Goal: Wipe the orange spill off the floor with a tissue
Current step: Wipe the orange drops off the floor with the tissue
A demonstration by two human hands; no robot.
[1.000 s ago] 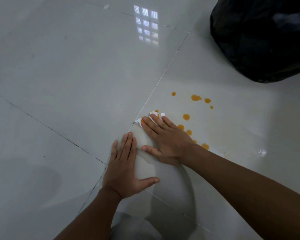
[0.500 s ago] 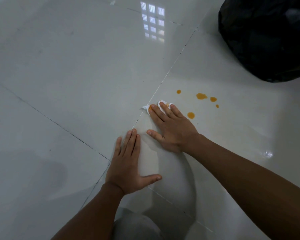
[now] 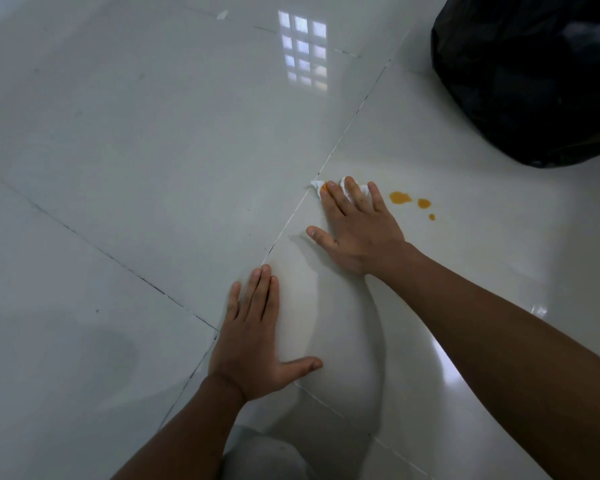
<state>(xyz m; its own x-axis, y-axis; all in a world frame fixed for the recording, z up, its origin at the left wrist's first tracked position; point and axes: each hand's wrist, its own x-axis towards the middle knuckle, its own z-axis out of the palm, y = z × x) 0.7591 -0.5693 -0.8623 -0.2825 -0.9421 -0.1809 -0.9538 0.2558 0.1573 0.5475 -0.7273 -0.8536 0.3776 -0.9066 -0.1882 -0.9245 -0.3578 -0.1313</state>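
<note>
Head view, left to right: my left hand (image 3: 248, 344) lies open, bracing on the floor (image 3: 118, 133), my right hand (image 3: 355, 230) presses the tissue (image 3: 347, 188) flat, and I should sweep firmly rightward over the orange spill (image 3: 400, 197).

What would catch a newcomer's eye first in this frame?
Probably the orange drops on the pale tiled floor, just right of the right hand, which presses a white tissue flat under its fingers. The left hand lies flat on the floor nearer the person, and a black bag fills the top right corner.
</note>
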